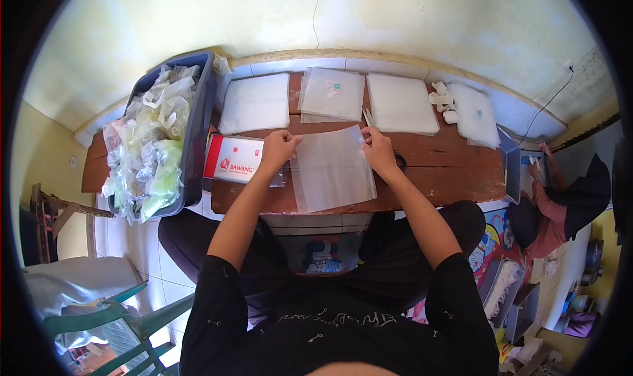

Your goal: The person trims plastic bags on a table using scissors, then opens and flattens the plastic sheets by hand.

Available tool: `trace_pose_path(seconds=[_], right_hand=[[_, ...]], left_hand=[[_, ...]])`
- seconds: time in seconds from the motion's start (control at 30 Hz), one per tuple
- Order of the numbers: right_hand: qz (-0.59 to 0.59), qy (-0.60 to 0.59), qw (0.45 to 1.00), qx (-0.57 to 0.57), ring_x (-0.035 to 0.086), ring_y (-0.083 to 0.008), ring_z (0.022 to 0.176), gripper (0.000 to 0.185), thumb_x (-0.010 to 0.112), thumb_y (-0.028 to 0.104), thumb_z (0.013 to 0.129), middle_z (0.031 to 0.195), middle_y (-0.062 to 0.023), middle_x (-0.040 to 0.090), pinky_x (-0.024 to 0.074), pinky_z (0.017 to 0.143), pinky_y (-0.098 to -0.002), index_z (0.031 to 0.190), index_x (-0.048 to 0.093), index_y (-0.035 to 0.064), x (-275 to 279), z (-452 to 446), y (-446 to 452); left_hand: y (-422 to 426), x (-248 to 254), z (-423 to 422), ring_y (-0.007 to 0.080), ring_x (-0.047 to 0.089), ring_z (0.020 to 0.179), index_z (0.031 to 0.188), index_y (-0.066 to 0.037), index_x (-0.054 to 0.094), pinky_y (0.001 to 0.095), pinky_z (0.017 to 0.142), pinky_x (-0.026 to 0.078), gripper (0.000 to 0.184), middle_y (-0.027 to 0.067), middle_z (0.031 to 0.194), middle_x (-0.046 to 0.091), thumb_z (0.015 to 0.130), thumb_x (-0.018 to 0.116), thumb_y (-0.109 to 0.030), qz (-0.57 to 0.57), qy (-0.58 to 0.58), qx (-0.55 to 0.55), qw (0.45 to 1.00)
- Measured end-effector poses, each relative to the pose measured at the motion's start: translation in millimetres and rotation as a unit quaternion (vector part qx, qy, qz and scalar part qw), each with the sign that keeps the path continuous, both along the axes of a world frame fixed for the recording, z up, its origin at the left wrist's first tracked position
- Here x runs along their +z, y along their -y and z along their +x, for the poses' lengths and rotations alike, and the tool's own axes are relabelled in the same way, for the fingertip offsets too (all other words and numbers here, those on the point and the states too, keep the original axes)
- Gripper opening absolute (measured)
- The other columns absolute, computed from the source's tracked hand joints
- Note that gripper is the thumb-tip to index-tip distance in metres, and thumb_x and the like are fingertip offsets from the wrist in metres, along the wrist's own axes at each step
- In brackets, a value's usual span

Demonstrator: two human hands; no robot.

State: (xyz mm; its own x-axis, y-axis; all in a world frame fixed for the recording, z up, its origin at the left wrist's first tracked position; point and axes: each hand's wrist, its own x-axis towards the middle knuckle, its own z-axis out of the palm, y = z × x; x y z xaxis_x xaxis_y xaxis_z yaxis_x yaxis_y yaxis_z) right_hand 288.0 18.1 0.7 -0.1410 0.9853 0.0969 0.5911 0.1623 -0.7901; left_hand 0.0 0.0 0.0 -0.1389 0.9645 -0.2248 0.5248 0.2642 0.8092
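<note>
A clear plastic bag [334,172] lies over the front of the low wooden table, its lower edge near the table's edge. My left hand [280,148] pinches its upper left corner. At the upper right corner, my right hand [378,150] has thumb and fingers closed on the bag. A pale pointed blade [368,117] shows just beyond the right hand, and a dark ring [399,160] beside it; they may belong to one pair of scissors, partly hidden. Left of the bag is a red and white box marked BAWANG [239,160].
Stacks of clear plastic sheets or bags [256,104] line the back of the table [442,168], with white rolled pieces [442,100] among them. A grey tub [206,112] of filled plastic bags stands left. A green chair [125,323] is lower left; another person [560,204] sits right.
</note>
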Motion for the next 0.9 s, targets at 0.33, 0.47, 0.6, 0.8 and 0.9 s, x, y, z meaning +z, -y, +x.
trace_pose_path(seconds=[0.33,0.47,0.6,0.8,0.9], right_hand=[[-0.066,-0.057,0.996,-0.028,0.068,-0.0322,0.077,0.038,0.066,0.003,0.081,0.081,-0.0184,0.067,0.0533,0.070,-0.0398,0.117,0.055,-0.0008,8,-3,0],[-0.046,0.004,0.999,0.014,0.067,-0.0397,0.083,0.049,0.072,0.006,0.076,0.084,-0.0203,0.067,0.0526,0.076,-0.0432,0.120,0.052,-0.0005,5,-1,7],[-0.067,0.045,0.996,0.042,0.067,-0.0402,0.087,0.048,0.072,0.004,0.074,0.087,-0.0216,0.068,0.0524,0.077,-0.0445,0.118,0.052,-0.0002,14,3,14],[-0.017,0.049,0.998,0.037,0.069,-0.0320,0.077,0.050,0.069,-0.003,0.074,0.081,-0.0195,0.068,0.0533,0.071,-0.0397,0.121,0.054,-0.0004,0,7,11],[-0.007,0.052,0.998,0.027,0.069,-0.0341,0.079,0.049,0.069,-0.003,0.074,0.082,-0.0202,0.068,0.0532,0.072,-0.0398,0.121,0.054,-0.0008,3,6,13]], left_hand=[[2,-8,1,0.0145,0.067,0.072,0.106,0.003,0.060,0.0264,0.060,0.055,0.033,0.0092,0.082,0.069,0.078,0.076,-0.004,-0.010,0.237,0.064,0.969],[2,-10,3,0.0143,0.067,0.073,0.108,0.004,0.059,0.0260,0.062,0.056,0.035,0.0089,0.081,0.070,0.077,0.075,-0.002,0.003,0.214,0.071,0.974],[3,-8,5,0.0132,0.067,0.071,0.107,0.004,0.061,0.0265,0.062,0.056,0.034,0.0079,0.080,0.070,0.077,0.075,-0.003,0.005,0.197,0.074,0.978],[5,-1,4,0.0099,0.063,0.062,0.089,0.003,0.068,0.0239,0.055,0.051,0.018,0.0051,0.072,0.067,0.077,0.078,-0.005,0.042,0.141,0.070,0.987],[2,-5,0,0.0100,0.061,0.058,0.084,0.003,0.069,0.0237,0.052,0.049,0.014,0.0055,0.072,0.067,0.078,0.078,-0.007,0.035,0.126,0.062,0.990]])
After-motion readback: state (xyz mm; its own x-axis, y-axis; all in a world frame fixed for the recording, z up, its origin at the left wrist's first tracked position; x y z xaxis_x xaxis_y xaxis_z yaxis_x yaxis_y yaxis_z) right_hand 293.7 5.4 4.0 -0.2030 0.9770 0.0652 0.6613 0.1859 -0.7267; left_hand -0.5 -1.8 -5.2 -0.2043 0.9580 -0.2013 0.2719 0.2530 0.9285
